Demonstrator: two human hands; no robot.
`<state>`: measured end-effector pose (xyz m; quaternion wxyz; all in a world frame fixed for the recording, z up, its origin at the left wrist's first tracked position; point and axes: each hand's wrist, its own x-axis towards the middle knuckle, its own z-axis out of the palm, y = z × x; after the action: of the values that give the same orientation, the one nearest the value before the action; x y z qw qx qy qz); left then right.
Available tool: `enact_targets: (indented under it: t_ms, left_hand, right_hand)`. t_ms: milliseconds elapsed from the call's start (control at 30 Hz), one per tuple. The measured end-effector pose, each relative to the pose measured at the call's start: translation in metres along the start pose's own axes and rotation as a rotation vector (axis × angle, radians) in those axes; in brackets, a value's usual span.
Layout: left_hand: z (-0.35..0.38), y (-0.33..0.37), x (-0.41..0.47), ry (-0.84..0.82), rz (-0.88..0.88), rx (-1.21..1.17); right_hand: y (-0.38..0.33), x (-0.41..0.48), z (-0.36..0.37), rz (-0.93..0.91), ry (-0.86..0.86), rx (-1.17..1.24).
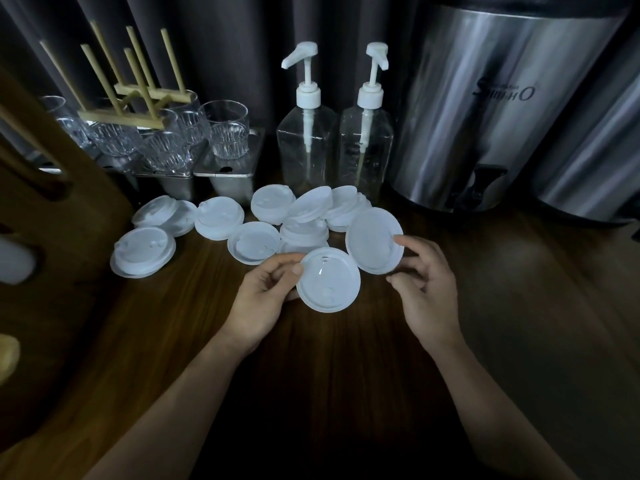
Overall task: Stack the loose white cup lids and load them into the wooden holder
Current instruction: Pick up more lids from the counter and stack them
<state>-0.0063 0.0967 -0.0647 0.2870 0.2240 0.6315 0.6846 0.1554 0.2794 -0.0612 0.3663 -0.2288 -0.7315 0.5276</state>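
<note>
Several loose white cup lids (218, 218) lie scattered on the dark wooden table (311, 375), some overlapping. My left hand (263, 299) pinches one lid (329, 284) by its left rim, thumb on top, lifted above the table. My right hand (429, 292) holds a second lid (375, 244) tilted up, fingertips on its right edge. The two held lids overlap slightly. A wooden holder (52, 216) with oval cut-outs stands at the left edge, close to the camera and blurred.
Behind the lids stand two clear pump bottles (306, 150), clear glasses (227, 133) on metal containers with a wooden peg rack (138, 95) above, and large steel drink dispensers (485, 109) at the right. A dark curtain hangs at the back.
</note>
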Motion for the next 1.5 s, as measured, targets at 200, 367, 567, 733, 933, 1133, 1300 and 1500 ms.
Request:
enact_targets:
  t_ms: [200, 367, 567, 733, 933, 1133, 1300, 1500]
  left_hand:
    - [0.0, -0.001, 0.001, -0.011, 0.003, 0.016]
    - [-0.001, -0.003, 0.0, -0.031, 0.014, 0.049]
    - [-0.001, -0.001, 0.0, -0.036, 0.038, 0.07]
    - [-0.001, 0.001, -0.003, -0.099, 0.065, 0.034]
    - [-0.004, 0.002, -0.002, -0.144, 0.054, -0.002]
    - [-0.005, -0.002, 0.001, -0.214, 0.05, 0.057]
    - [-0.006, -0.001, 0.0, -0.221, 0.048, 0.057]
    - [-0.001, -0.001, 0.0, -0.154, 0.034, 0.018]
  right_hand:
    - [-0.003, 0.0, 0.014, -0.108, -0.008, -0.072]
    - [-0.005, 0.001, 0.033, -0.141, -0.033, -0.131]
    - [-0.012, -0.002, 0.045, -0.057, -0.117, -0.06]
    - [-0.003, 0.0, 0.047, -0.075, -0.124, -0.152]
    - [-0.003, 0.002, 0.048, 0.225, -0.213, -0.004]
    - [-0.01, 0.011, 0.044, 0.343, -0.203, 0.155]
    - [-0.013, 0.013, 0.044, 0.384, -0.206, 0.178]
    - [-0.014, 0.016, 0.045, 0.407, -0.23, 0.195]
